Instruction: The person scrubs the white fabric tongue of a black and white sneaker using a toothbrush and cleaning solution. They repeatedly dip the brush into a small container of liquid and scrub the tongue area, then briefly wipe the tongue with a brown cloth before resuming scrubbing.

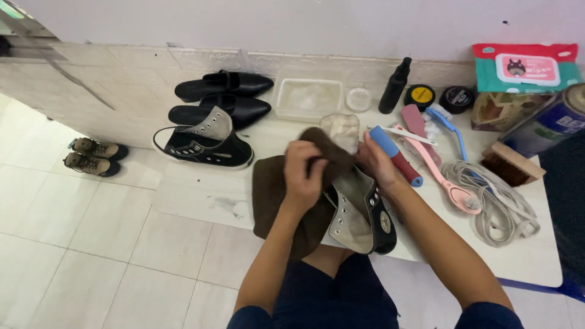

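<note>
My left hand (303,173) grips a brown cloth (274,201) and presses it against a black high-top sneaker (365,216) that lies at the table's near edge, its pale tongue pulled open. My right hand (378,161) holds the sneaker's upper from the right side. The cloth hangs down over the table edge to the left of the shoe. The toe of the sneaker (341,129) shows just past my hands.
On the white table (201,195): a second black sneaker (204,146), two black flat shoes (225,85), a clear tub (308,97), a black spray bottle (395,85), polish tins (419,95), brushes (426,152), a coiled cord (493,201), a wipes pack (525,67). Small boots (94,155) stand on the floor.
</note>
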